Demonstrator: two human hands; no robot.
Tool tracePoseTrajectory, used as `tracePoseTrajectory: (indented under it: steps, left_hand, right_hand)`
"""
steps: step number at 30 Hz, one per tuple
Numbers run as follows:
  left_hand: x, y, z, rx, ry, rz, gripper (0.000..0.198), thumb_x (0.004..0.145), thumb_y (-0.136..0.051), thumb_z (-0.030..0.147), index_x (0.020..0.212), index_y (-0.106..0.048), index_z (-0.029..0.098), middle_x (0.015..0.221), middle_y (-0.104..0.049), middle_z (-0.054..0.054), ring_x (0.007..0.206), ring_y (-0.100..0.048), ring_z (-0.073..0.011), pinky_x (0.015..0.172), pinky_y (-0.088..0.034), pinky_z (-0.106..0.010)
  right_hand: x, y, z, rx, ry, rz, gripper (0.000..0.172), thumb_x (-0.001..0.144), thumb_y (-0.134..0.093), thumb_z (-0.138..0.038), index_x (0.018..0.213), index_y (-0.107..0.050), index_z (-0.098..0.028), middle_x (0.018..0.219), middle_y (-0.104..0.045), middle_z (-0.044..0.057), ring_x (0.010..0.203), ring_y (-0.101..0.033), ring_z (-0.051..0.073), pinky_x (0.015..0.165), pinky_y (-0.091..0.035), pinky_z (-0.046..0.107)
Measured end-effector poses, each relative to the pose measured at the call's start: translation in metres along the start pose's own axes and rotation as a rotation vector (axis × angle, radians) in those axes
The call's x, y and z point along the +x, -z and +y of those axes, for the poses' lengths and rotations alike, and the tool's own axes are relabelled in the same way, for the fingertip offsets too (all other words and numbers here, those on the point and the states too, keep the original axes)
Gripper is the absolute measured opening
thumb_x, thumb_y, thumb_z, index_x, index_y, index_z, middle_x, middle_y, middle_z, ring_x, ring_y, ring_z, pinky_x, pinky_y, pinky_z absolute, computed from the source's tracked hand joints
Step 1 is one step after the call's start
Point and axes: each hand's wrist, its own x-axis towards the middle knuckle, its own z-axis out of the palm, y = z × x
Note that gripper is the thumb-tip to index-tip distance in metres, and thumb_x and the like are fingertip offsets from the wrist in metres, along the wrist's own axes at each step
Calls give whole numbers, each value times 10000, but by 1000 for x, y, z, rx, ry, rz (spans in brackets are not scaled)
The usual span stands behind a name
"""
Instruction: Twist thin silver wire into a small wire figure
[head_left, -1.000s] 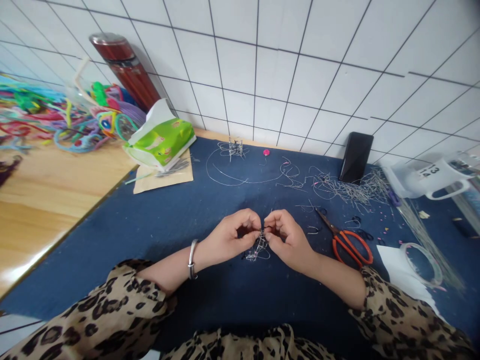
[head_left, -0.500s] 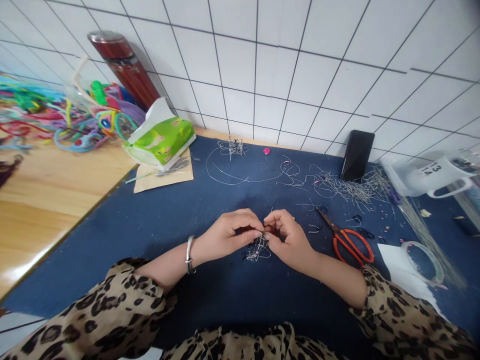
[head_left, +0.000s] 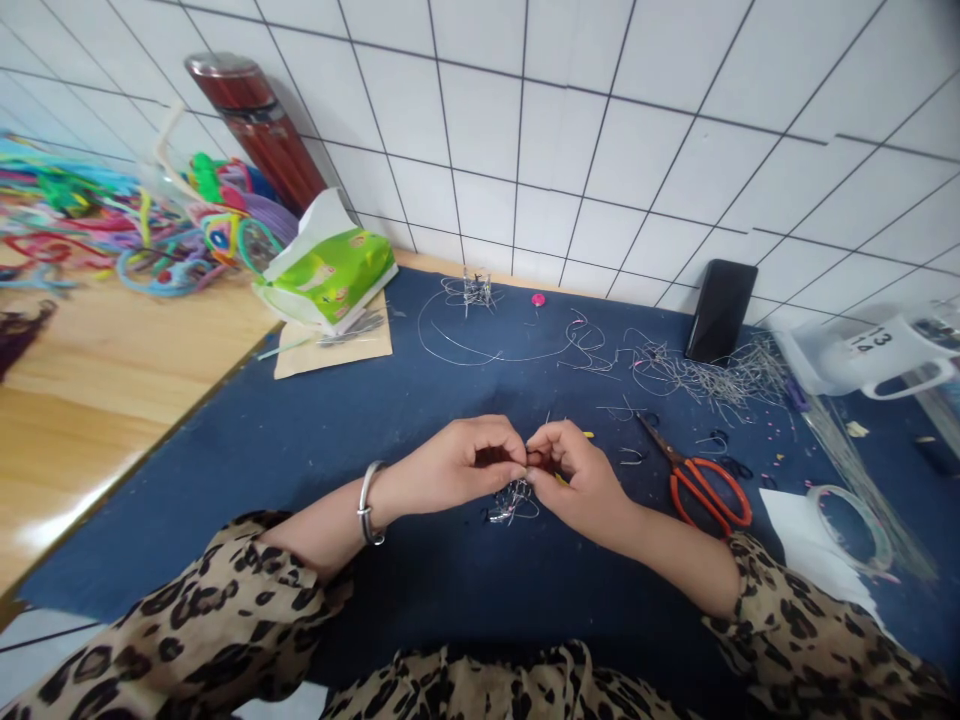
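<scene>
My left hand (head_left: 465,465) and my right hand (head_left: 581,480) meet fingertip to fingertip over the dark blue mat (head_left: 420,600). Both pinch the upper part of a small tangled wire piece (head_left: 514,502), silvery with black bits, which hangs just below the fingertips. The exact spot gripped is too small to make out. Something yellow shows partly beside my right fingers. Red-orange scissors (head_left: 709,490) lie to the right of my right hand, with short wire bits near their tip.
At the back are a wire figure (head_left: 478,290), a pink button (head_left: 538,299), loose wires (head_left: 675,370) and a black phone (head_left: 720,310). A tissue pack (head_left: 330,275), red flask (head_left: 262,130) and pipe cleaners stand left; a white mug (head_left: 885,350) and tape roll (head_left: 851,528) lie right.
The view has shifted slightly, so the things on the table appear a little further right. My hands keep their pinch, and the wire piece hangs slightly differently under them.
</scene>
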Motion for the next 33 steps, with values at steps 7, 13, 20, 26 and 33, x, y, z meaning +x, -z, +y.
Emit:
tracePoseTrajectory:
  steps: [7,13,20,26,33]
  left_hand:
    - [-1,3,-3,-156,47,-65,105,825,-558,240,840,-590,141,800,-538,-11,691,-522,-90,641,-439,-216]
    - [-1,3,-6,-56,-32,-83,146,853,-521,231,909,-629,151,833,-567,-32,743,-550,-106,695,-446,-233]
    - [-3,1,-6,42,-150,0,105,841,-535,192,832,-625,138,779,-585,-45,725,-550,-115,666,-442,-234]
    - [-3,0,-9,83,-235,40,101,846,-527,190,822,-615,145,771,-564,-48,730,-537,-122,666,-439,-242]
    - [-1,3,-11,-73,-128,-81,103,824,-563,231,805,-598,136,783,-556,-32,718,-542,-111,668,-450,-232]
  right_hand:
    - [0,3,0,-45,-22,-22,216,762,-570,-144,940,-471,-215,814,-550,-10,721,-548,106,666,-463,252]
    - [-1,6,-2,-157,-19,22,241,744,-602,-164,942,-476,-222,822,-546,-7,702,-555,107,656,-471,252]
    - [-2,8,-12,-456,142,68,148,747,-590,-174,853,-493,-212,758,-531,0,675,-521,124,651,-437,264]
    - [0,9,-14,-426,124,70,132,739,-590,-167,817,-493,-212,723,-514,-8,655,-503,121,625,-422,252]
    - [0,10,-14,-295,-10,-26,159,715,-635,-180,809,-512,-213,749,-551,-18,654,-523,111,619,-430,250]
